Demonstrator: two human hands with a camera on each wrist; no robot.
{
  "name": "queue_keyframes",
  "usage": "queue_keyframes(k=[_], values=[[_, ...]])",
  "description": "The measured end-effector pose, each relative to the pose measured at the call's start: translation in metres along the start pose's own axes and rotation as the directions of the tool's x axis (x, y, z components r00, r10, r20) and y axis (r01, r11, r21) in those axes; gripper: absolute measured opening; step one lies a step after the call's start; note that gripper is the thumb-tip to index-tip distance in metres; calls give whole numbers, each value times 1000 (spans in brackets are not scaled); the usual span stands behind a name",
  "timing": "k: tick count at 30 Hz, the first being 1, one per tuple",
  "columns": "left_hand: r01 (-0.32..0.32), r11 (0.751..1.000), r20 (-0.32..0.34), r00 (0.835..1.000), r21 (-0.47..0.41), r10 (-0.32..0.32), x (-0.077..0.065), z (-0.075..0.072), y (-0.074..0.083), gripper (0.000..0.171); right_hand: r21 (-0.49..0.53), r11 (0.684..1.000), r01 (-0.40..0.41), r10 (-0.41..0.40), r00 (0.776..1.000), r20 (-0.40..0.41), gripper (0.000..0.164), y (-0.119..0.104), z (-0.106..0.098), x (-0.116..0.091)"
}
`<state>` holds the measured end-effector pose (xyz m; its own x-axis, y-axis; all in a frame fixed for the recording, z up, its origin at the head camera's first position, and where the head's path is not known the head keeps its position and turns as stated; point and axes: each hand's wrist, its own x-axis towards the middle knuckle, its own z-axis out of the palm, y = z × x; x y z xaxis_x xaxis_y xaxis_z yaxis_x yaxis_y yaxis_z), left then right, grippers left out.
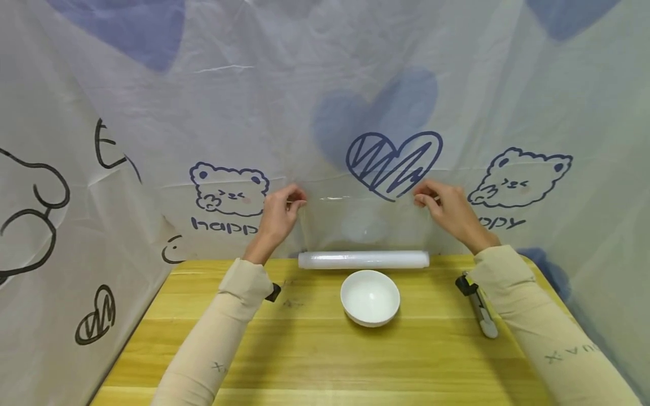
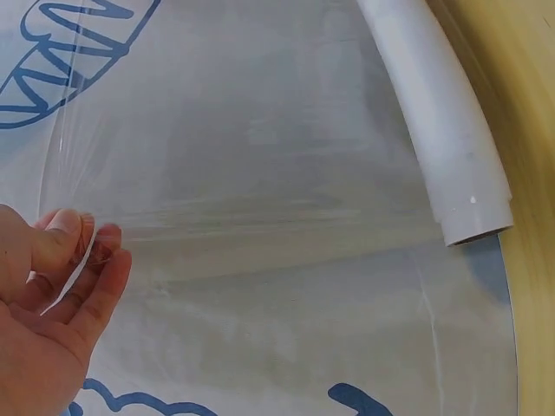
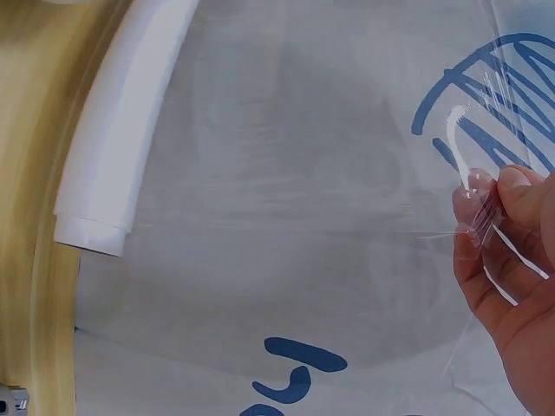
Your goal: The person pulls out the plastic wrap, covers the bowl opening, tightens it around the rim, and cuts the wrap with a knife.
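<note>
- The left hand (image 1: 279, 213) pinches a gathered bit of clear, thin plastic film (image 2: 260, 147) between thumb and fingers, at the film's far left corner.
- The right hand (image 1: 449, 207) pinches the same film at its far right corner, thumb against bunched fingers; the clear film creases and shines there.
- Between the two hands the film spans the gap, and it reaches back to a long white cylindrical roll (image 1: 363, 260), which lies sideways along the far edge of the table, nearer than both hands.
- Just on the near side of the roll, a round white glossy bowl (image 1: 370, 299) stands upright.
- To the right of the bowl, well apart from it and beside the right beige sleeve (image 1: 548, 327), lies a slim grey-and-white tool (image 1: 487, 326).
- All three rest on a yellowish wood-grain table (image 1: 315, 361).
- Beyond the far edge hangs a pale sheet (image 1: 284, 124) printed with blue hearts and bear faces.
</note>
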<state>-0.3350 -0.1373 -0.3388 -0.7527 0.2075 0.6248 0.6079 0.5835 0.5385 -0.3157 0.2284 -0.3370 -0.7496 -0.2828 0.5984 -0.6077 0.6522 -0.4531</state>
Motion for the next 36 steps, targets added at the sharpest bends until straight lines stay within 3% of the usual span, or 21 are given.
queue_keyframes(k=[10, 24, 30, 36], values=[[39, 998, 23, 999, -44, -38, 0, -3, 2, 6, -11, 1000, 17, -17, 1000, -19, 10, 1, 3, 1], [8, 998, 15, 1000, -60, -8, 2, -8, 1, 6, -10, 1000, 5, -5, 1000, -10, 14, -1, 1, 4], [36, 997, 62, 998, -71, -32, 0, -12, 6, 6, -20, 1000, 6, -6, 1000, -3, 13, -6, -3, 1], [4, 996, 103, 995, -89, 5, -10, -20, 14, 6, -59, 998, 18, -18, 1000, -12, 8, -19, -8, -14]])
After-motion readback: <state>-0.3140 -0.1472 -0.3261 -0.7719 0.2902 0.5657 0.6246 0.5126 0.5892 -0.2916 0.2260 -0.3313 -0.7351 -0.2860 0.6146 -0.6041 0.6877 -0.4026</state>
